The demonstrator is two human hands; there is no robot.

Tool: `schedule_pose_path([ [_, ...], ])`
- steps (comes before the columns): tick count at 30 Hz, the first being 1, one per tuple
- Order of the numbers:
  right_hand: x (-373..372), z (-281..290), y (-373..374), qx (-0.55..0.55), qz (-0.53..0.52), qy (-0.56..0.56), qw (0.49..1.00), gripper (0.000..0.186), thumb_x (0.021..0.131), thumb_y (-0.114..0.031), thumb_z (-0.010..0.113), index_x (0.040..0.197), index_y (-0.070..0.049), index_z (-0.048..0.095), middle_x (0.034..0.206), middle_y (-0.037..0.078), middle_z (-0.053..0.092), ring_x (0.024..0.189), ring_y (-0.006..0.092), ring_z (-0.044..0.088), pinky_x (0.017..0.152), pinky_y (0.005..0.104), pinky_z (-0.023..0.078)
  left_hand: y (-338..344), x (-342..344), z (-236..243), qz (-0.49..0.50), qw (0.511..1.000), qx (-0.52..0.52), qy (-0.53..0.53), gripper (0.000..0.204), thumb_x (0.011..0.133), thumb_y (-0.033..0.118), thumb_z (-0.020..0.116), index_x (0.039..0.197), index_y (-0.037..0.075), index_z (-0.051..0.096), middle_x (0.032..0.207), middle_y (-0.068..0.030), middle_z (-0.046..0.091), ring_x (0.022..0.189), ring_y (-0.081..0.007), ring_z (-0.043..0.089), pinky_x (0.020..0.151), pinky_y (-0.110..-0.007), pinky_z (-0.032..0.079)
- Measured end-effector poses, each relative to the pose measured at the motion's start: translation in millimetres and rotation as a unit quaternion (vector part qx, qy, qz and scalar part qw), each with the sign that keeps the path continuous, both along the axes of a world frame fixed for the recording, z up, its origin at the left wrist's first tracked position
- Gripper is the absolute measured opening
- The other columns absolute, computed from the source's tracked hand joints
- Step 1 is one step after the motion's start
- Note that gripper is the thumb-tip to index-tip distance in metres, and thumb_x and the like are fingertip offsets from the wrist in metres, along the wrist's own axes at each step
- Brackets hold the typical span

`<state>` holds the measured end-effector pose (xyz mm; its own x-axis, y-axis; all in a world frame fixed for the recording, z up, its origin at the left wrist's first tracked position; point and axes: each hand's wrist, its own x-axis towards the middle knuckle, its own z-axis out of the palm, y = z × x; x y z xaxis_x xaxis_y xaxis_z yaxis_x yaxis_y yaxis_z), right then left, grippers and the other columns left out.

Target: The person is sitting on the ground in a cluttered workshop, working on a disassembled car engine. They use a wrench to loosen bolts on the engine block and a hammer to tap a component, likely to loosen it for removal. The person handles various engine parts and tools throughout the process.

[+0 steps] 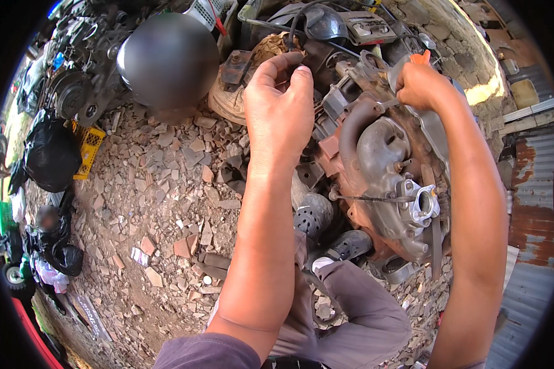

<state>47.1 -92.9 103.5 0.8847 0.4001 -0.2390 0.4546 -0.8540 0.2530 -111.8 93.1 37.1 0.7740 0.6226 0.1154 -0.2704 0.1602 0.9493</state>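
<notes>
My left hand (278, 111) is raised beside the engine, its fingers curled and the thumb tip close to the index finger. Whatever sits between them, if anything, is too dark to make out. My right hand (421, 85) is closed in a fist over the engine's far right side. From it an orange end (420, 58) sticks up, and a grey metal shaft (388, 104) points down to the left; it looks like one hand tool. Below the hand lies a rusty engine (345, 166) with a curved grey manifold (381, 150) and a silvery round flange (421, 202).
Broken tile and rubble (160, 203) cover the ground. A large round blurred thing (169, 61) stands at the far left of my hand. Black bags (52, 150), a yellow crate (89, 150) and scrap parts (74, 92) lie leftward. Corrugated metal sheets (535, 227) line the right.
</notes>
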Motion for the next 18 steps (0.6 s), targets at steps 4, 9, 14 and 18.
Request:
schedule_pose_path([
  [4, -23.7, -12.9, -35.4, 0.08, -0.017, 0.029, 0.996, 0.027, 0.078, -0.012, 0.059, 0.1, 0.002, 0.067, 0.089, 0.026, 0.068, 0.088, 0.039, 0.067, 0.079, 0.0448, 0.051, 0.7, -0.6, -0.6, 0.001, 1.0, -0.022, 0.001, 0.03, 0.089, 0.011, 0.059, 0.112, -0.008, 0.062, 0.095, -0.0106, 0.067, 0.082, -0.0117, 0.06, 0.074, -0.026, 0.05],
  [9, -64.7, -27.1, -52.0, 0.079, -0.09, 0.089, 0.989, 0.037, 0.085, -0.015, 0.061, 0.119, 0.0, 0.06, 0.103, 0.026, 0.067, 0.098, 0.0369, 0.066, 0.087, 0.0434, 0.049, -2.2, 0.3, -0.9, -0.012, 0.999, -0.032, 0.003, 0.03, 0.089, 0.01, 0.059, 0.112, -0.009, 0.062, 0.096, -0.0122, 0.067, 0.084, -0.0129, 0.061, 0.076, -0.027, 0.051],
  [14, -76.5, -9.9, -46.7, 0.044, -0.087, 0.112, 0.989, 0.039, 0.086, -0.014, 0.063, 0.122, 0.0, 0.059, 0.103, 0.025, 0.068, 0.099, 0.0378, 0.065, 0.088, 0.0433, 0.049, -3.7, 0.4, 0.2, -0.005, 1.0, -0.012, 0.006, 0.03, 0.09, 0.012, 0.063, 0.115, -0.005, 0.061, 0.092, -0.0034, 0.064, 0.069, -0.0045, 0.053, 0.059, -0.019, 0.043],
  [18, -64.9, 2.7, -51.3, 0.107, -0.028, 0.028, 0.993, 0.03, 0.086, -0.014, 0.061, 0.11, 0.003, 0.065, 0.101, 0.028, 0.067, 0.099, 0.0397, 0.065, 0.088, 0.0431, 0.049, -3.9, -0.7, 2.3, -0.024, 0.998, -0.051, -0.001, 0.032, 0.09, 0.013, 0.063, 0.117, -0.005, 0.061, 0.089, -0.0019, 0.063, 0.065, -0.0023, 0.05, 0.053, -0.018, 0.039],
])
